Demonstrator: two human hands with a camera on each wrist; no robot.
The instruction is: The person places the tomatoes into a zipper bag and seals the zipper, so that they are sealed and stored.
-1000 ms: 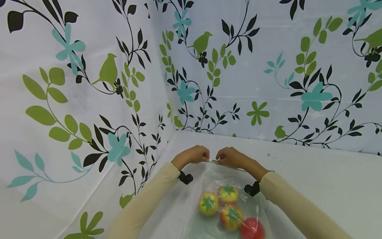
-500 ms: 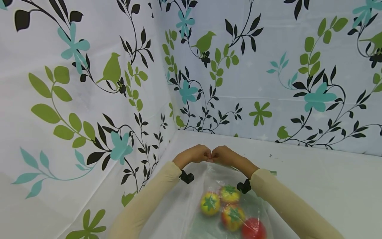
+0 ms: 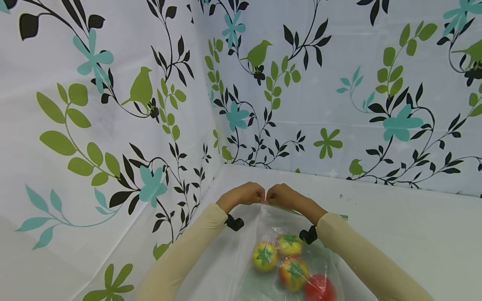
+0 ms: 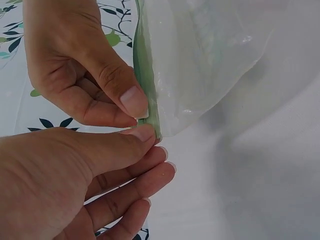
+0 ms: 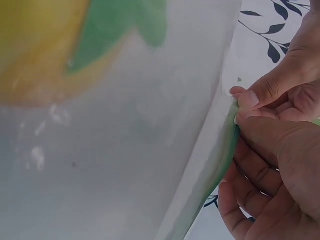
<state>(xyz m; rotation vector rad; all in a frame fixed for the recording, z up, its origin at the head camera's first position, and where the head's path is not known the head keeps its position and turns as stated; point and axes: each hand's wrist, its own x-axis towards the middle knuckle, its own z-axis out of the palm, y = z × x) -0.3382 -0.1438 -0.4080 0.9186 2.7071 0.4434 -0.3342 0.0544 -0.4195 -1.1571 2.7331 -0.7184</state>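
Note:
A clear zip bag (image 3: pixel 320 259) with a green seal strip (image 4: pixel 145 75) lies below both hands in the head view. Inside it are several round toy fruits or vegetables: yellow-and-red ones (image 3: pixel 265 256) with green star-shaped tops, and a plain red one (image 3: pixel 320 288). My left hand (image 3: pixel 244 194) pinches the end of the strip at the bag's corner between thumb and index finger. Right beside it, my right hand (image 3: pixel 285 196) pinches the same strip with thumb and fingertips. In the right wrist view the two thumbs (image 5: pixel 250 100) nearly meet at the strip.
A white table (image 3: pixel 395 234) lies under the bag. Cloth printed with leaves, flowers and birds (image 3: pixel 339 83) hangs behind and at the left. Black straps with small devices (image 3: pixel 235 223) sit at both wrists.
The right hand has slid left along the strip until it is next to the left hand. The left hand has stayed at the corner. The view has shifted slightly.

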